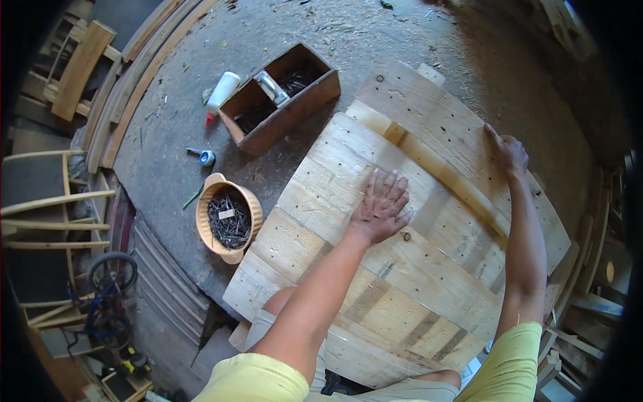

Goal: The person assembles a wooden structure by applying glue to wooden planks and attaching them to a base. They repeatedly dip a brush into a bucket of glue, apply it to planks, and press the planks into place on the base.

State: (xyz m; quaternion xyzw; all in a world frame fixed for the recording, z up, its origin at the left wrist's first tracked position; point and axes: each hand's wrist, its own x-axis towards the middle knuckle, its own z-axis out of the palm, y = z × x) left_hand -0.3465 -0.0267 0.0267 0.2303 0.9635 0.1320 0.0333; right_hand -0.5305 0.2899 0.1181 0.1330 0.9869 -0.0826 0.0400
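A broad panel of pale wooden planks (321,201), dotted with nail heads, lies tilted across my knees. My left hand (382,208) rests flat on its middle, fingers spread. At the far right edge, my right hand (510,155) grips the outer plank (435,100), one finger stretched along the top and the other fingers partly hidden. A yellowish wooden strip (445,177) runs between that plank and the rest. Left of the panel stands a peach plastic tub (256,213) with loose nails (231,231) and a small wood piece in it.
A two-compartment wooden box (295,110) with a metal handle holds more nails. Beside it lie a white bottle (224,90) with a red cap, a small blue-and-white round item (206,158) and a green stick (193,197). Stacked timber (144,74) and a bicycle (110,288) are at left.
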